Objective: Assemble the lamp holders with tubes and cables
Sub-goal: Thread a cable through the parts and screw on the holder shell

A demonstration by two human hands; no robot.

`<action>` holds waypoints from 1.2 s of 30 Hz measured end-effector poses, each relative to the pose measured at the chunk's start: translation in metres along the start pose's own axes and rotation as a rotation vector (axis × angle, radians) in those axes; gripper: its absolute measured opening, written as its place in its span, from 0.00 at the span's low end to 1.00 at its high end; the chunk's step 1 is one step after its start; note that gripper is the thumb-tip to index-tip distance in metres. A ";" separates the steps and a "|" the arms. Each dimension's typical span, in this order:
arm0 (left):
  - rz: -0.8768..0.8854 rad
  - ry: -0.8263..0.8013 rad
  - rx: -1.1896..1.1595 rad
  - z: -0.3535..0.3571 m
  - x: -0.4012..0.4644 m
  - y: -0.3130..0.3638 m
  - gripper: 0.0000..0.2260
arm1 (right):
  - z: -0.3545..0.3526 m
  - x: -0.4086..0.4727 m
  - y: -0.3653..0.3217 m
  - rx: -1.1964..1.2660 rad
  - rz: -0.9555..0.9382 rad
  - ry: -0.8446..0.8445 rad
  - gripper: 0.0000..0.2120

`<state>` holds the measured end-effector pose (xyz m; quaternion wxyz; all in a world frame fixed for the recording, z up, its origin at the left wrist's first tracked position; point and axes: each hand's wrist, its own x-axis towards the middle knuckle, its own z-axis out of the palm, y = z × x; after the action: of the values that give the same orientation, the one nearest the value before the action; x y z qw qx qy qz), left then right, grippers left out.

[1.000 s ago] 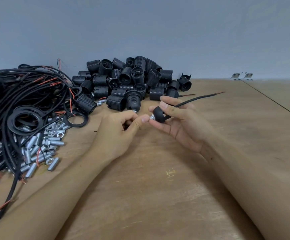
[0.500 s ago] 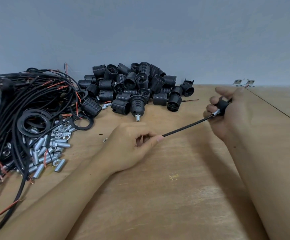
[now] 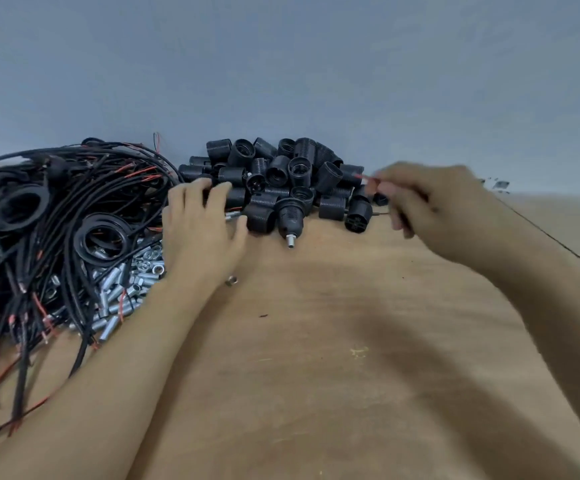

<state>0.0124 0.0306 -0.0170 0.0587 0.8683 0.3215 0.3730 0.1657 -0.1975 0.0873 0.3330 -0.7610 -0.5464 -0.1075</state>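
My left hand (image 3: 200, 233) is at the near left edge of the pile of black lamp holders (image 3: 281, 181). My fingers are spread and a bit bent over the pile, and I hold nothing that I can see. My right hand (image 3: 430, 209) is up by the right side of the pile. It is blurry. My fingers curl round a thin black cable (image 3: 406, 197) with red wire ends (image 3: 368, 178) sticking out by my fingertips.

I think the job has a long way to go. The pile is big. One holder (image 3: 290, 216) at the front has a metal tube poking out, so that one looks partly done. The loose metal tubes and nuts (image 3: 125, 282) lie by my left arm, next to the big tangle of cables (image 3: 49, 230).

The wooden table (image 3: 316, 358) in front of me is bare, so I have room there. The wall (image 3: 281, 64) is right behind the pile. On the left the cables crowd my arm. A small nut (image 3: 232, 280) lies just beside my left wrist.
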 end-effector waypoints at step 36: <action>0.078 -0.338 -0.913 0.001 -0.028 0.045 0.22 | 0.105 -0.023 0.024 0.985 0.249 -0.073 0.07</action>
<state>0.0218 -0.0216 -0.0192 0.4708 0.8137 0.0786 0.3317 0.1576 -0.1540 -0.0132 0.6432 -0.5763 -0.4486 0.2302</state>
